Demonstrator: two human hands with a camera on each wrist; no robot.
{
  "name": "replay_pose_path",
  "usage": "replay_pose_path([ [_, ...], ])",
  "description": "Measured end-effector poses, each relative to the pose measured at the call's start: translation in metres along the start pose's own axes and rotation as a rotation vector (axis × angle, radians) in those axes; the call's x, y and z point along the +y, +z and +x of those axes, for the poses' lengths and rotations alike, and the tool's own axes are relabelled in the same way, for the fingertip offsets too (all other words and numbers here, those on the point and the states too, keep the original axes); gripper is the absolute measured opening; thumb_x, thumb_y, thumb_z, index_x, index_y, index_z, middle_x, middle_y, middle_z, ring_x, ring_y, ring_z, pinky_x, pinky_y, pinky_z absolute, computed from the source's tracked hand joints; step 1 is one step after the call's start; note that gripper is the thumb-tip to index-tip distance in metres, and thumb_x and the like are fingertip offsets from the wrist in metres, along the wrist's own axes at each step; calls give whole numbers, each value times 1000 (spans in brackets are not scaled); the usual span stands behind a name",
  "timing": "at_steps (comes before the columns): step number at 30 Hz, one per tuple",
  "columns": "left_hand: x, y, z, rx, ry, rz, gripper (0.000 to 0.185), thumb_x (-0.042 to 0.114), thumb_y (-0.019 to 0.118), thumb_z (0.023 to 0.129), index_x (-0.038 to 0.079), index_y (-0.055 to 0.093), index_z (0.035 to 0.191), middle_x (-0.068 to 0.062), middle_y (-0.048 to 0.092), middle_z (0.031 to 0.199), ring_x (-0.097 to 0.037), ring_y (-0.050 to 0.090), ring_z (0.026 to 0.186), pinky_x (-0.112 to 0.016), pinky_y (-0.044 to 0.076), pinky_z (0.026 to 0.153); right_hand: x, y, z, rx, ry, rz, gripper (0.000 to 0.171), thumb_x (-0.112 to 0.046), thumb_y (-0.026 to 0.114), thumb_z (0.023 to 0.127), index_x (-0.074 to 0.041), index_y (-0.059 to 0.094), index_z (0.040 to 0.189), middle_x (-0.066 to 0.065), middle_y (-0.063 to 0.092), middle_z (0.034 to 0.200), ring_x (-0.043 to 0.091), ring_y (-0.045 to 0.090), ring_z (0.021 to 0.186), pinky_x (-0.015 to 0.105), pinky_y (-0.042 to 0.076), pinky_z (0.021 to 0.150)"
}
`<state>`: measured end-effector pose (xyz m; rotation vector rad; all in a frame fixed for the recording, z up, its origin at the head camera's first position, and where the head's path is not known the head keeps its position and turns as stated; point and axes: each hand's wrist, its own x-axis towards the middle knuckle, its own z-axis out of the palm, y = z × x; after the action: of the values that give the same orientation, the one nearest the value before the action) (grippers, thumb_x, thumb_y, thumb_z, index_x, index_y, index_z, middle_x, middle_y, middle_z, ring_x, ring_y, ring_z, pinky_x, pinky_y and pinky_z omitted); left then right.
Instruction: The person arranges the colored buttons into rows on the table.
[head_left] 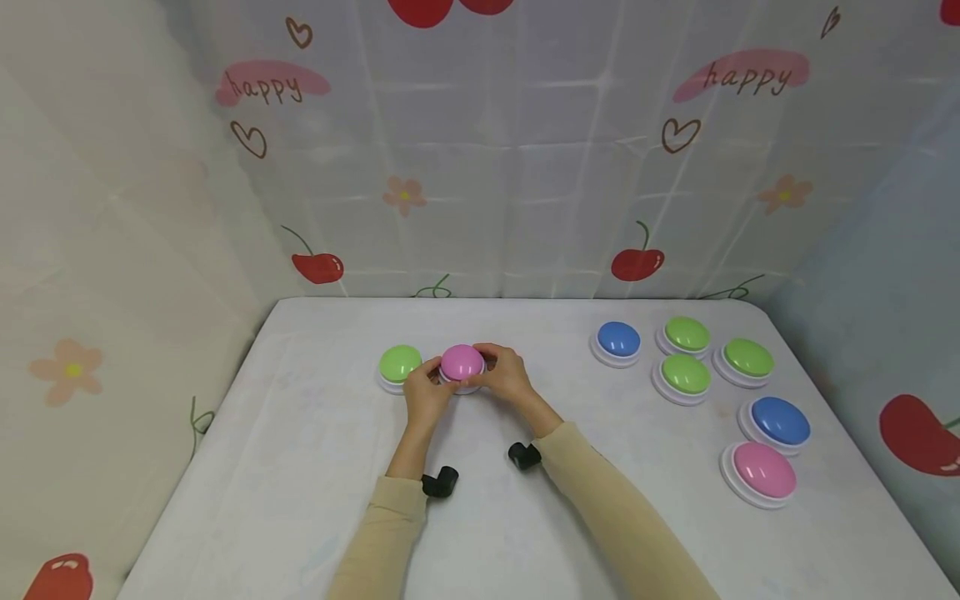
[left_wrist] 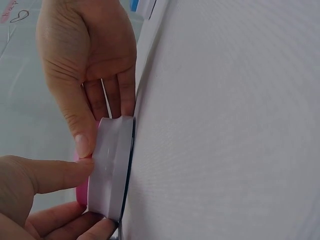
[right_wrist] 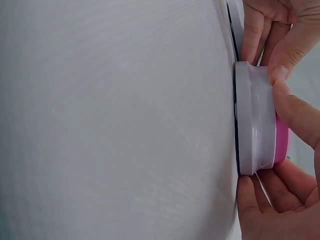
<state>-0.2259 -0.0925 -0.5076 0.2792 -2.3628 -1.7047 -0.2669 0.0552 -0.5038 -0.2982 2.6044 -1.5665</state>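
Observation:
A pink dome button [head_left: 461, 362] on a white base sits on the white table [head_left: 300, 467], left of centre. Both hands grip it by the rim. My left hand [head_left: 433, 379] holds its left side, my right hand [head_left: 493, 371] its right side. In the left wrist view the white base [left_wrist: 111, 160] lies flat on the cloth, pinched between my left hand's [left_wrist: 96, 197] thumb and fingers. In the right wrist view my right hand [right_wrist: 260, 140] clasps the base [right_wrist: 255, 120] the same way. A green button [head_left: 400, 364] stands right beside my left hand.
Several more buttons stand at the right: a blue one [head_left: 618, 340], three green ones [head_left: 686, 375], another blue [head_left: 780, 421] and a pink [head_left: 762, 471]. A patterned curtain [head_left: 525, 167] closes off the back and sides.

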Motion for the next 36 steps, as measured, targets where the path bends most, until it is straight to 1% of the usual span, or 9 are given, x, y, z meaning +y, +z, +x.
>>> replay_pose_path([
  [8,0,0,0,-14,-15,9,55,-11,74,75,-14,56,127,-33,59,126,-40,61,118,-41,52,99,0,2,-1,-14,-6,-17,65,-13,86,73,-1,58,130,16,62,130,29,61,113,42,52,98],
  [11,2,-2,-1,-23,-13,40,58,-9,74,76,-15,53,130,-34,56,129,-41,58,121,-42,50,100,0,3,-1,-23,-11,-28,67,-13,86,73,-1,57,132,17,61,131,30,61,114,42,52,99],
  [13,4,-3,-2,-16,8,84,59,-6,75,77,-15,52,131,-33,56,131,-41,57,122,-44,51,100,-1,3,-1,-30,-10,-31,68,-13,86,73,0,56,133,17,60,132,30,60,115,42,51,100],
  [19,22,-4,-9,52,93,253,56,1,79,76,-8,58,127,-26,63,124,-39,62,111,-48,55,91,-4,-6,-4,-38,45,-14,74,-12,85,75,-3,51,140,18,52,141,34,54,126,43,48,104],
  [21,31,-4,-12,57,111,263,54,3,79,76,-6,60,126,-23,64,121,-37,62,109,-49,54,89,-6,-14,-8,-29,68,0,75,-12,84,75,-5,50,141,17,49,144,33,50,131,43,47,106],
  [23,38,-4,-15,43,126,237,53,3,79,76,-4,61,126,-22,65,120,-36,62,109,-48,54,91,-7,-24,-11,-14,76,11,74,-12,83,76,-6,49,142,15,47,147,32,46,135,44,44,109],
  [27,52,0,-23,-24,159,151,51,3,80,75,-5,63,123,-22,67,116,-35,64,107,-48,54,93,-5,-47,-22,23,72,5,73,-16,82,79,-5,47,142,16,46,147,33,44,137,45,42,111],
  [32,63,11,-41,-189,136,70,49,5,79,78,-2,63,124,-19,68,118,-31,64,107,-43,55,93,5,-78,-38,114,87,-6,74,-17,80,81,-4,45,144,17,44,149,34,41,139,46,39,113],
  [36,68,23,-56,-300,141,61,47,7,78,80,1,63,125,-17,67,121,-27,62,107,-39,56,92,16,-103,-46,219,95,-32,77,-18,80,82,-4,41,146,18,40,152,34,37,141,47,37,115],
])
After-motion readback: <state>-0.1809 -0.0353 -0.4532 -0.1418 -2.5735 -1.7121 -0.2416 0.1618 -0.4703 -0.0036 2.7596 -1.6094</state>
